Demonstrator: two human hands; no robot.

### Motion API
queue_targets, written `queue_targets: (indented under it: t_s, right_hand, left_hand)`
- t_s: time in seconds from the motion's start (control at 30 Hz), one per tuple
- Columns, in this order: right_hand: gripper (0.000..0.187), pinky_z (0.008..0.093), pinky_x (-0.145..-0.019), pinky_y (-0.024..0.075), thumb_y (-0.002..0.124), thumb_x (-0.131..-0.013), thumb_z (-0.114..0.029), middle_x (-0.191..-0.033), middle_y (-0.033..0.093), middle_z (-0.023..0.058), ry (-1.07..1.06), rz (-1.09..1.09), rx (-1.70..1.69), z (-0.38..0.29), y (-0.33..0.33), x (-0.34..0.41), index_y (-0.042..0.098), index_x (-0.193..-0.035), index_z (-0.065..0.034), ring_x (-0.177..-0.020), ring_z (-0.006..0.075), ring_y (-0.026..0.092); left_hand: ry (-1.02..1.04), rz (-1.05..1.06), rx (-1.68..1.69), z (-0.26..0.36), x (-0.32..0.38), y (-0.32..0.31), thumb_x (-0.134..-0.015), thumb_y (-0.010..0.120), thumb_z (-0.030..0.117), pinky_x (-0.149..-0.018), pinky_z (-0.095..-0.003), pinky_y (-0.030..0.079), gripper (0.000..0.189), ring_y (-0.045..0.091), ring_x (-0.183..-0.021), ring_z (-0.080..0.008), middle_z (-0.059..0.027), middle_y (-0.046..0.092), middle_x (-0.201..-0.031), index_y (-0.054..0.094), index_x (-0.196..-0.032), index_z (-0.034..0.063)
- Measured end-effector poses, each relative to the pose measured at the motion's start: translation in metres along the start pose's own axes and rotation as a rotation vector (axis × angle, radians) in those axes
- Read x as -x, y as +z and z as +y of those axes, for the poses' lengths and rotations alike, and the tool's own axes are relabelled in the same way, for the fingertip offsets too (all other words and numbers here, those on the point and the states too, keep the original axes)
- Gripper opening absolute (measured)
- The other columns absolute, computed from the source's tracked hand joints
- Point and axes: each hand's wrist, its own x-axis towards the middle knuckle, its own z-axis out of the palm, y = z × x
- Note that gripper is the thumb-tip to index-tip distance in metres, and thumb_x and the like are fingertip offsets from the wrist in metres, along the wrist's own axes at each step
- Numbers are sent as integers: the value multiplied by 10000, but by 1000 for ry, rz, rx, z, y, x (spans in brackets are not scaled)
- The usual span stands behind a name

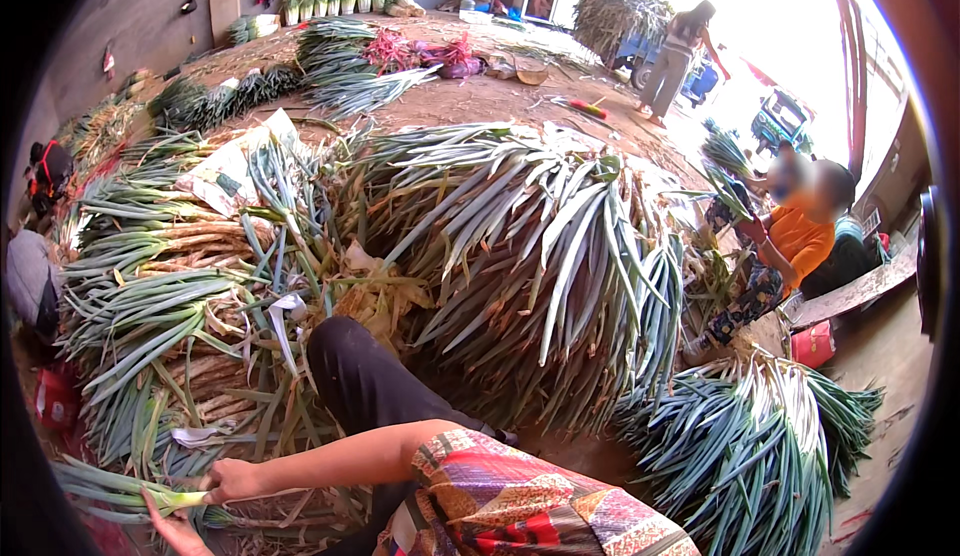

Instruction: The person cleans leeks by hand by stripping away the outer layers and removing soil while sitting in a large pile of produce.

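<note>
At the lower left, my right hand (231, 480) grips the pale end of a green onion stalk (112, 490), whose leaves point to the left. My left hand (178, 532) comes up from the bottom edge and holds the same stalk just beyond, thumb and fingers around it. Part of this hand is cut off by the frame. Just above lies a pile of green onions (150, 308) with brownish, untrimmed stems. My dark-trousered knee (352, 365) rises beside that pile.
A large heap of green onions (540, 256) stands beyond my knee; a whiter-stemmed bunch (750, 443) lies at the lower right. A person in orange (799, 245) sits on the right holding green onions. Another person (679, 53) stands near a loaded blue vehicle (634, 50). A person's grey clothing (31, 275) shows at the left.
</note>
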Motion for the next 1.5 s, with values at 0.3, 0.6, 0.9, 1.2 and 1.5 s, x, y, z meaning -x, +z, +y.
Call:
queue_targets:
  t_s: [0.3, 0.6, 0.9, 1.2, 1.5]
  right_hand:
    - [378, 448, -608, 462, 593, -741, -350, -707, 598, 225, 84, 237, 169, -35, 19, -47, 613, -767, 26, -702, 369, 602]
    - [286, 428, -609, 465, 606, -709, -256, -692, 583, 249, 15, 306, -8, -19, 42, -81, 617, -705, 30, -692, 368, 602]
    - [217, 422, -667, 492, 604, -668, -130, -790, 607, 252, 290, 405, 64, -24, 15, -55, 615, -769, 62, -764, 379, 610]
    - [155, 388, -603, 513, 602, -684, -177, -651, 600, 177, 238, 538, 579, 26, -76, -4, 623, -670, -25, -637, 316, 614]
    - [126, 405, -601, 506, 556, -706, -122, -709, 626, 162, 329, 1076, 976, 66, -259, 33, 640, -652, -44, -698, 310, 631]
  left_hand:
    - [-52, -77, 39, 11, 47, 67, -869, 531, 380, -935, -322, 349, 572, 473, -1101, -205, -113, 487, -1204, 413, -1266, -15]
    - [-42, -57, 14, 20, 55, 61, -850, 511, 487, -942, -330, 321, 685, 431, -1152, -213, -115, 421, -1284, 345, -1317, 15]
    - [-3, -226, -41, 11, 43, 48, -879, 486, 455, -657, -211, 332, 561, 482, -878, -75, -21, 521, -1112, 444, -1254, 40]
    - [117, 298, 335, 41, 59, 76, -909, 449, 410, -612, -179, 377, 515, 515, -971, -114, -48, 492, -1217, 385, -1303, 85]
    - [340, 101, 249, 22, -33, -98, -883, 538, 339, -511, -176, 349, 373, 429, -711, -99, -66, 527, -1100, 487, -1109, 47]
